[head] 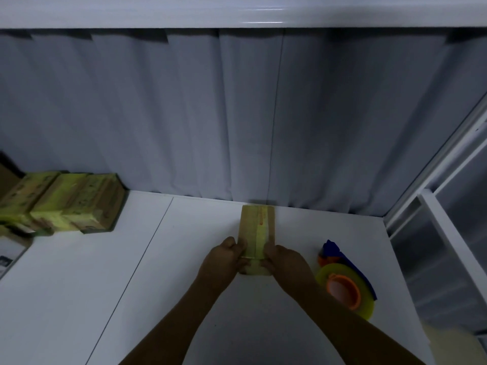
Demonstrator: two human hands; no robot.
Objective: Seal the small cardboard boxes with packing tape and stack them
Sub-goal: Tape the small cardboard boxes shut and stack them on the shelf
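Small brown cardboard box (257,227), just left of the blue-handled yellow tape dispenser (345,288) on the white counter (184,259), is gripped at its near end by left hand (224,259) and right hand (286,260), fingers curled, seemingly smoothing tape; stacking should follow.

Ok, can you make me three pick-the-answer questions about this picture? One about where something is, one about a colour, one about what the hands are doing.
1. Where is the tape dispenser? A) on a shelf B) on the table, right of the small box C) held in the air
2. What colour is the tape roll's core? A) orange B) white C) black
3. What are the hands doing? A) hanging idle B) lifting the dispenser C) both gripping the small box's near end

Answers: 1 B, it lies on the white table beside the right hand. 2 A, the ring inside the roll is orange. 3 C, the left hand and right hand curl round the box's end.
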